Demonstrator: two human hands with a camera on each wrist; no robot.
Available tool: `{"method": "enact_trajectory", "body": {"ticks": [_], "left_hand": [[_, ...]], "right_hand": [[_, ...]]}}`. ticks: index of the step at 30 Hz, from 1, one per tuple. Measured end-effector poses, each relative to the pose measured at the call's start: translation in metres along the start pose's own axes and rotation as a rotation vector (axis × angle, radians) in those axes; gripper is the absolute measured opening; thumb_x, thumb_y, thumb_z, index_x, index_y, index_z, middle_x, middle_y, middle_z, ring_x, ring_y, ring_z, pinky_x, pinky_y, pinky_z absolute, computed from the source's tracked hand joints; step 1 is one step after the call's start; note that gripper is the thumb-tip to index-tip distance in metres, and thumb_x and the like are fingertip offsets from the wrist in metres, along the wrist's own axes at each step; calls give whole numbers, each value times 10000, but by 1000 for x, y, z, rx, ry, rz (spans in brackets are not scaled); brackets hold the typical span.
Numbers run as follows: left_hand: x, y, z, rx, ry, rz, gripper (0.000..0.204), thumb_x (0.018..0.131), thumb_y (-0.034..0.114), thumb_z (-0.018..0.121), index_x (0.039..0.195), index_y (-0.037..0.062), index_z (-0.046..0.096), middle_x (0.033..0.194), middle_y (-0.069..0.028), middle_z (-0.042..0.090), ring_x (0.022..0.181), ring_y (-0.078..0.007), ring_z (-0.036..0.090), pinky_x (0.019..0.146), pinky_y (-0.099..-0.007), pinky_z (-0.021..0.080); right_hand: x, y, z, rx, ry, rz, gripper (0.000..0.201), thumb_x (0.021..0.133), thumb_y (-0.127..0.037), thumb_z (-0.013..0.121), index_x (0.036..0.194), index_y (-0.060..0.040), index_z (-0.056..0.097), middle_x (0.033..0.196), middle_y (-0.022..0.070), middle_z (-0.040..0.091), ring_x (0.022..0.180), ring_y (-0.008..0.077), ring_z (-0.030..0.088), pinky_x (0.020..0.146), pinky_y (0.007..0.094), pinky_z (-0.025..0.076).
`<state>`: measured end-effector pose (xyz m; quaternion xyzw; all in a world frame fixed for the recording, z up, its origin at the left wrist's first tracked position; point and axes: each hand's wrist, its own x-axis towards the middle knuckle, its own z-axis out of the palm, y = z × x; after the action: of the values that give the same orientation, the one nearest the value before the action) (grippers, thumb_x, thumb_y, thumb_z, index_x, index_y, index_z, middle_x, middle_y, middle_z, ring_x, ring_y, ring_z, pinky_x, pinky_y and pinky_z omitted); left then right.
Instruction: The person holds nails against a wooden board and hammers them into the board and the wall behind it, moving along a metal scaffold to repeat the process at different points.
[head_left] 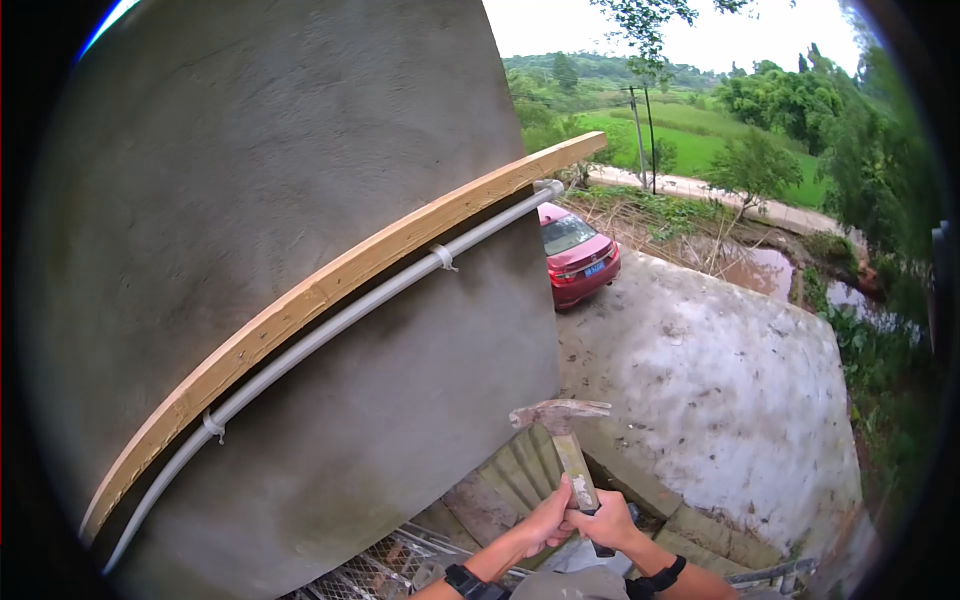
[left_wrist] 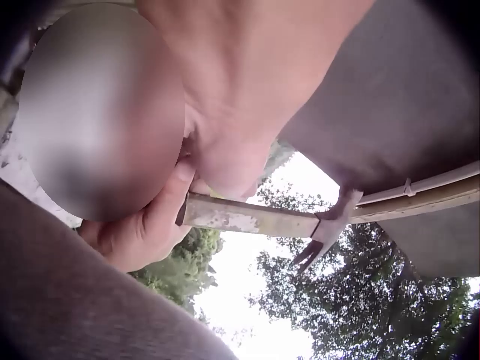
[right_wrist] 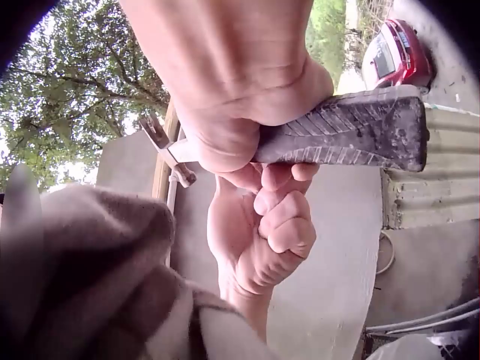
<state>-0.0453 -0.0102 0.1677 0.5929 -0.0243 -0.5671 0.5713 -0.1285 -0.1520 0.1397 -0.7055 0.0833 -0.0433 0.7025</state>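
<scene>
A claw hammer (head_left: 565, 440) with a worn, paint-flecked handle stands head-up low in the head view, close to the grey rendered wall (head_left: 250, 150). My right hand (head_left: 607, 522) grips the dark ribbed end of the handle (right_wrist: 352, 131). Beside it my left hand (head_left: 548, 522) has its fingers curled against the handle, thumb up along it. The hammer head (left_wrist: 330, 225) shows in the left wrist view just below a wooden batten (head_left: 330, 285) and a white pipe (head_left: 350, 315) clipped to the wall. A blurred patch hides part of the left wrist view.
Far below are a red car (head_left: 578, 255), a concrete slab (head_left: 720, 370), corrugated sheets (head_left: 520, 470) and wire mesh (head_left: 380, 565). Pipe clips (head_left: 443, 258) hold the pipe. Trees, fields and a path lie beyond. I stand high above the ground.
</scene>
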Motion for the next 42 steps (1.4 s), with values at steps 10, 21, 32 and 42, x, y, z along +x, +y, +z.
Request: {"method": "enact_trajectory", "body": {"ticks": [10, 21, 32, 42], "left_hand": [[27, -81, -34, 181, 73, 382, 336, 1109, 367, 503, 1017, 70, 631, 731, 17, 575, 544, -108, 481, 495, -274, 388], [28, -74, -13, 1001, 427, 733, 110, 895, 123, 674, 925, 28, 723, 782, -213, 700, 762, -424, 706, 710, -496, 564], [16, -62, -12, 1301, 521, 729, 160, 908, 151, 610, 909, 27, 711, 842, -219, 709, 768, -456, 692, 708, -555, 564], [25, -67, -28, 334, 307, 490, 224, 1015, 118, 593, 870, -9, 707, 769, -59, 706, 650, -124, 676, 593, -315, 540]], "right_hand": [[-12, 27, -4, -9, 129, 75, 128, 905, -105, 763, 964, 2, 723, 696, 31, 675, 534, 82, 592, 488, 272, 476], [-17, 65, -3, -200, 264, -85, 132, 871, -118, 750, 935, -8, 713, 663, 62, 666, 556, 122, 629, 534, 320, 515], [-7, 65, 12, -209, 397, -37, 166, 845, -127, 757, 928, 4, 697, 707, 86, 687, 669, 168, 675, 643, 366, 540], [-7, 38, -9, 76, 159, 117, 154, 910, -96, 751, 1024, -27, 673, 747, 14, 643, 619, 63, 571, 549, 283, 480]]}}
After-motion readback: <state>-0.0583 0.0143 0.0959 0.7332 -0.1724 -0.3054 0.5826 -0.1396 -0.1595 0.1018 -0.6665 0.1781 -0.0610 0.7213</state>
